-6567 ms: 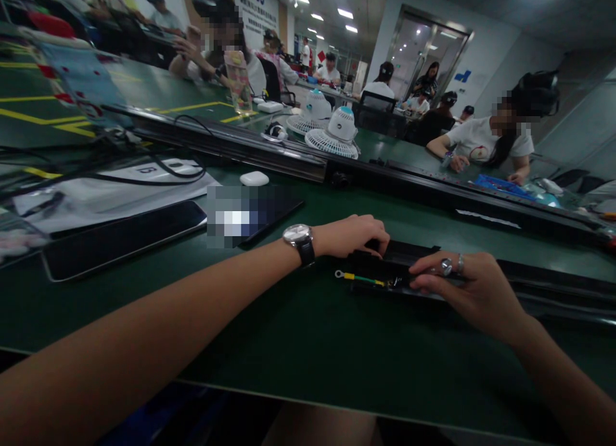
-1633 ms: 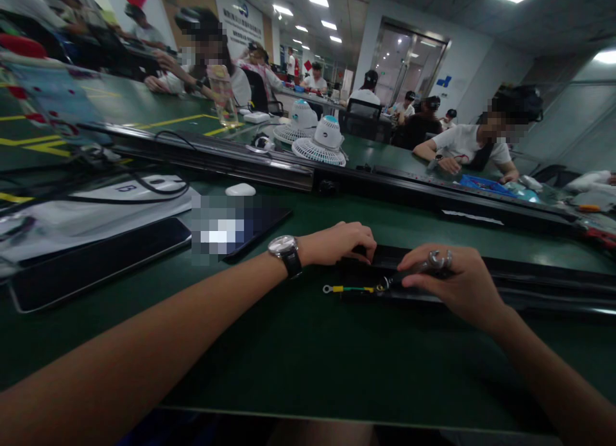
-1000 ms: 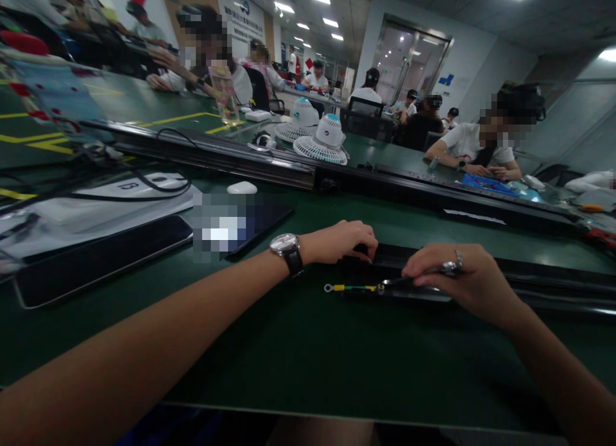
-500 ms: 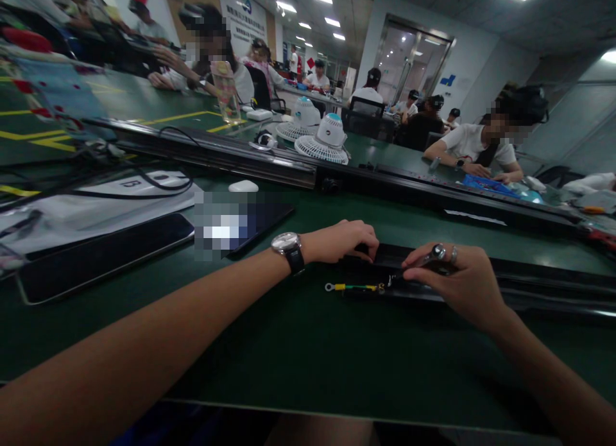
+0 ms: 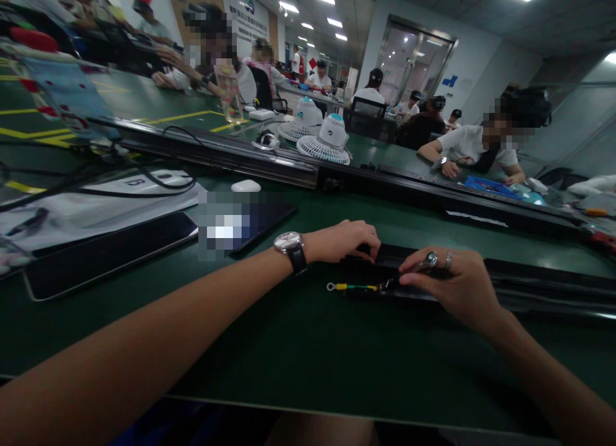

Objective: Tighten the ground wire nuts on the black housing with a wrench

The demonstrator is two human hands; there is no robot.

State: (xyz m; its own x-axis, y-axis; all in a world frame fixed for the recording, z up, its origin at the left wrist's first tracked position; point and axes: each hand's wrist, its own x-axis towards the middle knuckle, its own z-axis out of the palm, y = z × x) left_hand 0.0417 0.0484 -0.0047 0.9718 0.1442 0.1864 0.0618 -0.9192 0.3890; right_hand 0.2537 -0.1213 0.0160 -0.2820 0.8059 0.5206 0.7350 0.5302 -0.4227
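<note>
My right hand (image 5: 462, 279) is closed, thumb and fingers pinching a small silver wrench (image 5: 430, 260) whose round end sticks up by a ringed finger. The tool's lower end is mostly hidden near a small metal fitting (image 5: 386, 284) in a long black channel (image 5: 529, 282). From that fitting a yellow-green wire (image 5: 356, 287) with a ring terminal (image 5: 331, 287) points left. My left hand (image 5: 353, 240), with a watch on its wrist, is curled over the channel's left end, fingertips down on its far side.
Left of my hands lie a tablet (image 5: 110, 257), a second dark device (image 5: 269, 224) and a white earbud case (image 5: 245, 185). A long black rail (image 5: 240, 160) crosses behind, with white fans (image 5: 327, 141) beyond it. Other people sit across the table.
My right hand and the wrench have shifted slightly left and turned a little, the round end dipping. My left hand keeps its place on the channel.
</note>
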